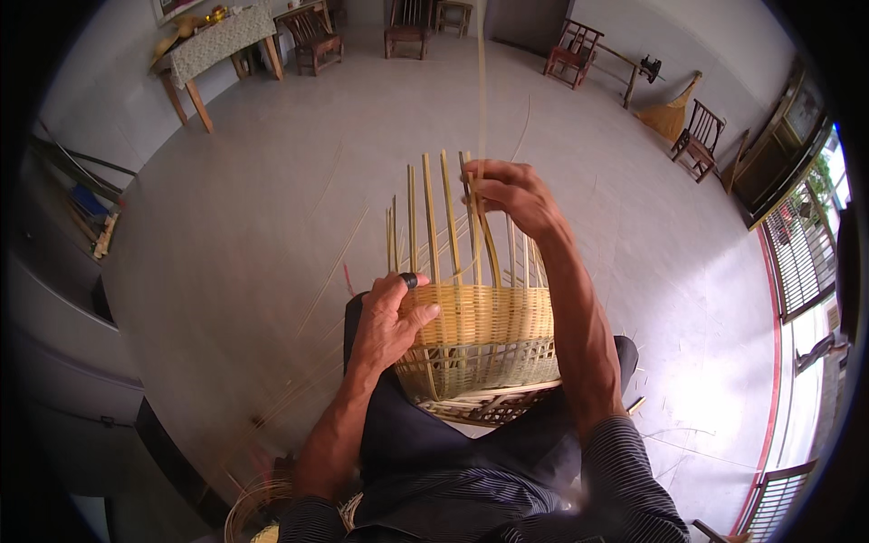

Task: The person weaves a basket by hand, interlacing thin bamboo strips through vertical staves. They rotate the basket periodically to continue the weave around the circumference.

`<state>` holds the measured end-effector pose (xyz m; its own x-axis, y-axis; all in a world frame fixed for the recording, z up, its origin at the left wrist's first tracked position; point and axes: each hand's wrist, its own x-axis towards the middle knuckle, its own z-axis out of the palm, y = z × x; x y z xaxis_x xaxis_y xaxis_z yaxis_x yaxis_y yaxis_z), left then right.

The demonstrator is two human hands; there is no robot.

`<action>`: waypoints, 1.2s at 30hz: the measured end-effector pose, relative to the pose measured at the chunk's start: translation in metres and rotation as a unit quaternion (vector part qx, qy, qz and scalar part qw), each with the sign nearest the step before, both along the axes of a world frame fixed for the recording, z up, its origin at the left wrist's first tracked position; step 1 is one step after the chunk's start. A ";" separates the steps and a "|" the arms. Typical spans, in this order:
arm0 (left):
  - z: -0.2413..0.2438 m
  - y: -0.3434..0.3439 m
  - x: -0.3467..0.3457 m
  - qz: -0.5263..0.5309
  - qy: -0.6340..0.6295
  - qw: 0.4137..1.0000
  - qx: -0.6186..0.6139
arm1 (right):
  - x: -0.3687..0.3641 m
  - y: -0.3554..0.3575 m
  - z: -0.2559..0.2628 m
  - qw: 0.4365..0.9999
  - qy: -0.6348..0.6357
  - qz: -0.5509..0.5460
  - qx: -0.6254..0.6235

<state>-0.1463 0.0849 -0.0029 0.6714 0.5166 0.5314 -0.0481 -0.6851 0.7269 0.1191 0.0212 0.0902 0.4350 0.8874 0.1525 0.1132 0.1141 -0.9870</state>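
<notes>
A partly woven bamboo basket (485, 315) rests across my lap, its upright stakes (430, 217) pointing away from me. My left hand (394, 322) grips the basket's woven rim at its left side, thumb on the outside; a black band circles one finger. My right hand (512, 193) is raised at the far ends of the stakes, its fingers around a stake and a long thin bamboo strip (481, 88). That strip runs up out of the picture and curves down towards the rim near my left hand. Some right fingertips are hidden behind the stakes.
Loose thin strips (333, 271) lie on the floor to the left. A coil of strips (261, 506) is beside me at lower left. Wooden chairs (572, 54) and a cloth-covered table (220, 44) stand along the walls. At right is a door (791, 142).
</notes>
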 end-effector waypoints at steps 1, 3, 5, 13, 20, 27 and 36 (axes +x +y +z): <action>0.002 -0.001 0.002 -0.001 -0.002 1.000 -0.004 | 0.005 0.012 0.001 0.999 -0.045 0.017 -0.008; 0.010 -0.002 0.008 0.031 0.022 0.998 -0.044 | 0.011 0.035 0.001 0.996 -0.059 0.037 -0.055; 0.015 -0.009 0.018 0.096 0.076 0.986 -0.116 | 0.011 0.056 -0.016 0.986 -0.125 0.015 -0.110; 0.009 -0.022 0.048 0.180 -0.052 0.970 -0.152 | -0.033 0.006 -0.007 0.949 -0.152 -0.237 0.142; 0.004 -0.021 0.046 0.196 -0.018 0.963 -0.184 | -0.049 -0.050 -0.057 0.926 0.231 -0.092 0.284; 0.001 -0.013 0.038 0.158 0.021 0.964 -0.213 | -0.068 -0.091 -0.074 0.971 0.090 -0.101 0.197; 0.024 -0.010 0.039 0.232 0.069 0.967 0.075 | -0.062 -0.075 -0.095 0.958 0.198 -0.169 0.123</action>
<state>-0.1071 0.0746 0.0213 0.4556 0.7033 0.5457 0.3805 -0.7081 0.5948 0.0574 -0.0533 -0.0050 0.7578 0.6443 0.1033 -0.1925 0.3720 -0.9080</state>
